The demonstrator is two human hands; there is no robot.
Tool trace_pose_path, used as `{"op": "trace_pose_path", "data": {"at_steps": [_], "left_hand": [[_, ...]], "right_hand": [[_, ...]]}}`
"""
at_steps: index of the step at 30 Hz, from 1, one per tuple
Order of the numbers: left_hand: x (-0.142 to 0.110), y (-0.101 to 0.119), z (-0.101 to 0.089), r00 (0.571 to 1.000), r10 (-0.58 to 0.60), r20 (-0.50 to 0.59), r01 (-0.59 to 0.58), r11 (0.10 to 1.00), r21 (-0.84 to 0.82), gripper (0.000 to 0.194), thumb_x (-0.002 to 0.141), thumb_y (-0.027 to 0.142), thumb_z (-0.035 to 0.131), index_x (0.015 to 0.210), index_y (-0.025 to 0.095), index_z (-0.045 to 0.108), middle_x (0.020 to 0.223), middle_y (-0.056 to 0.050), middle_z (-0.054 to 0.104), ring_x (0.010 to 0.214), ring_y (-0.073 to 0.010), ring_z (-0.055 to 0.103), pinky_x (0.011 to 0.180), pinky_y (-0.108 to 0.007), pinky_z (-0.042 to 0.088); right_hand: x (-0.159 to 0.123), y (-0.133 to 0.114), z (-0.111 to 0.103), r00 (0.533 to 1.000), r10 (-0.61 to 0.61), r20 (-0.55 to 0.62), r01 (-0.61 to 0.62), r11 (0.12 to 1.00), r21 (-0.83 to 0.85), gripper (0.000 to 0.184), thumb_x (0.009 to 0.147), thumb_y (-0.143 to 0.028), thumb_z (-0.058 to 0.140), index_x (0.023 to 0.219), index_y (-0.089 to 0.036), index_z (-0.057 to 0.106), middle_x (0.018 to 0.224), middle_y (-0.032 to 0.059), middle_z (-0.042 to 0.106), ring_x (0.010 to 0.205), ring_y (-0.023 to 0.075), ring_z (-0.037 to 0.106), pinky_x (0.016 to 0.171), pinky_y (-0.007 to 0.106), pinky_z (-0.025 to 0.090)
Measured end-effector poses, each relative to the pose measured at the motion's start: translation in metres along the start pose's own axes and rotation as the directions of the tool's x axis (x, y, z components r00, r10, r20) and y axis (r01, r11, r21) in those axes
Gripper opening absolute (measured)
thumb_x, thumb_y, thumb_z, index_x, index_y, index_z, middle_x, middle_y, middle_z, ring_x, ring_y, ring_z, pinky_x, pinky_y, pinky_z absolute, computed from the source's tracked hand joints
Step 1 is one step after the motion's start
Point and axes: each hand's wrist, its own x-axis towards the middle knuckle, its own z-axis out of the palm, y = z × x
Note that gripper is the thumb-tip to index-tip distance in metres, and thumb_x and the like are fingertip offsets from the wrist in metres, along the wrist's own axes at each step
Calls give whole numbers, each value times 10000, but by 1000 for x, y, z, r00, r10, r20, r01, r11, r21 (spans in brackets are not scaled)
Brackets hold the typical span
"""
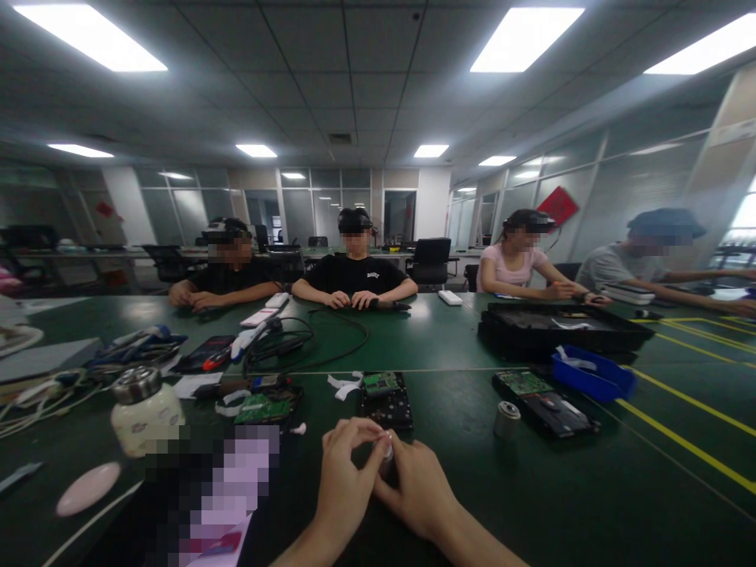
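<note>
My left hand and my right hand meet at the front middle of the green table. Between their fingers is a small silvery cylinder, mostly hidden. My left thumb and forefinger close at its top, while my right fingers wrap its side. Just beyond my hands lies a black device with a green circuit board and a white ribbon cable. To the right stands a silvery metal cylinder, possibly a motor, near another opened black device.
At left are a cream jar, a pink oval object, a third circuit board and tangled cables. A blue bin and a black tray stand at right. Several people sit across the table.
</note>
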Motion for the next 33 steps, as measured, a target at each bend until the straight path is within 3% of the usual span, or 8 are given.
{"op": "trace_pose_path", "data": {"at_steps": [3, 6, 11, 17, 21, 25, 28, 33], "left_hand": [[4, -9, -5, 988, -19, -153, 19, 1000, -4, 180, 811, 398, 544, 823, 227, 599, 871, -19, 684, 872, -204, 619, 872, -373, 380], [8, -25, -13, 961, -108, -256, 155, 973, 170, 157, 823, 358, 526, 897, 249, 611, 942, -23, 703, 972, -237, 596, 891, -408, 337], [8, -43, -21, 921, -331, -207, 386, 853, 352, 242, 833, 262, 501, 1064, 283, 569, 933, -14, 728, 1056, -246, 566, 837, -411, 319], [5, -38, -21, 909, -340, -239, 411, 823, 392, 383, 793, 210, 551, 1166, 280, 502, 1068, -5, 684, 1083, -251, 505, 833, -389, 328], [7, -40, -22, 899, -362, -245, 431, 828, 359, 255, 782, 214, 558, 1032, 270, 550, 908, -2, 708, 986, -270, 541, 806, -412, 353], [9, -36, -16, 949, -187, -254, 225, 966, 129, 152, 792, 315, 553, 919, 231, 557, 878, -31, 691, 895, -246, 600, 835, -419, 400], [5, -22, -6, 979, -60, -196, 44, 996, -82, 172, 783, 333, 574, 906, 216, 551, 905, -43, 681, 908, -220, 624, 877, -398, 424], [-4, -2, 3, 997, -76, -28, 66, 964, -257, 96, 760, 232, 597, 811, 208, 520, 806, -9, 687, 838, -187, 659, 820, -342, 488]], "right_hand": [[1, -2, -1, 1000, 21, -8, -21, 1000, -13, 166, 813, -310, 487, 931, -192, 484, 816, 25, 658, 696, 188, 600, 656, 270, 320], [2, -4, -4, 999, 38, -18, -38, 999, -29, 153, 818, -332, 486, 892, -197, 481, 790, 23, 662, 680, 192, 596, 637, 270, 312], [1, -6, -6, 999, 38, -17, -39, 999, -33, 146, 833, -342, 477, 873, -202, 475, 747, 14, 650, 643, 183, 585, 632, 268, 317], [1, -4, -4, 999, 33, -24, -34, 999, -41, 148, 830, -348, 486, 859, -204, 473, 756, 18, 645, 647, 180, 579, 631, 267, 319], [1, -5, -5, 999, 40, -16, -41, 998, -37, 154, 828, -353, 485, 867, -205, 473, 753, 14, 644, 654, 183, 584, 634, 265, 322], [0, -6, -7, 999, 48, 3, -48, 998, -45, 158, 825, -352, 471, 873, -201, 475, 763, 21, 649, 668, 197, 585, 629, 274, 320], [0, -5, -5, 998, 52, 19, -51, 997, -57, 170, 815, -347, 467, 898, -199, 477, 798, 29, 652, 696, 202, 590, 638, 273, 321], [1, -2, -1, 999, 36, 24, -35, 998, -56, 155, 815, -326, 451, 899, -198, 471, 805, 28, 644, 697, 195, 591, 637, 267, 318]]}}
